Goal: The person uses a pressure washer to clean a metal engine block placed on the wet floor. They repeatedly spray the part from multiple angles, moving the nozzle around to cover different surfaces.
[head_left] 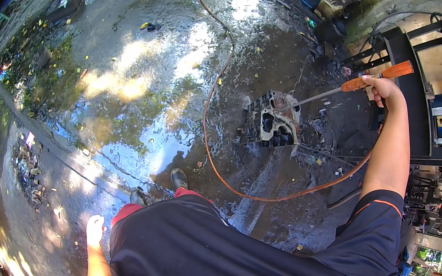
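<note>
My right hand (382, 89) is closed round the orange grip of a long spray lance (398, 69), my arm stretched out to the right. Its thin metal tube slants down and left, the tip over an engine block (279, 125). The block, grey and black with large round bores, lies on the wet ground. Low at my left side hangs my left hand (95, 229), washed out by sunlight; its fingers look loosely bent and apart, with nothing visible in them.
An orange-brown hose (208, 130) loops across the wet concrete (147, 57) between my feet and the block. A black metal frame (412, 99) stands close on the right. My boot (180, 179) shows below the hose. Containers (329, 8) sit at the far right, leaf litter at left.
</note>
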Demonstrator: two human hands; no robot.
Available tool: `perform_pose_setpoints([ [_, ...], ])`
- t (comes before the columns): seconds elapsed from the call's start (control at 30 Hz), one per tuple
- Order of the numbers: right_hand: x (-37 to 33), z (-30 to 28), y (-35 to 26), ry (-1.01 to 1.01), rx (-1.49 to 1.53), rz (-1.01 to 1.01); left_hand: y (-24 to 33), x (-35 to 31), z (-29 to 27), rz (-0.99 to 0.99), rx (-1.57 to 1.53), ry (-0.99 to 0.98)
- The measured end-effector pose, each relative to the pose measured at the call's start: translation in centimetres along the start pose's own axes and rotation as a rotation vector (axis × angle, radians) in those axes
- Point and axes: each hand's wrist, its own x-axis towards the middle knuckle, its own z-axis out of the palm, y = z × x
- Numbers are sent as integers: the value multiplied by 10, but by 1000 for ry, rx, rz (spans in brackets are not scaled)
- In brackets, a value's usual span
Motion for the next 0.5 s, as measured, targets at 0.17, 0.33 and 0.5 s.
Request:
perform_pose_setpoints([
  [0.17, -1, 0, 5, -4, 17, -15, 1, -5, 3, -10, -1, -2],
  [0.33, -3, 0, 10, 17, 28, -13, -5, -3, 3, 10, -2, -30],
  [0.5, -10, -2, 12, 0, -3, -2, -26, 6, -3, 537, 208, 88],
])
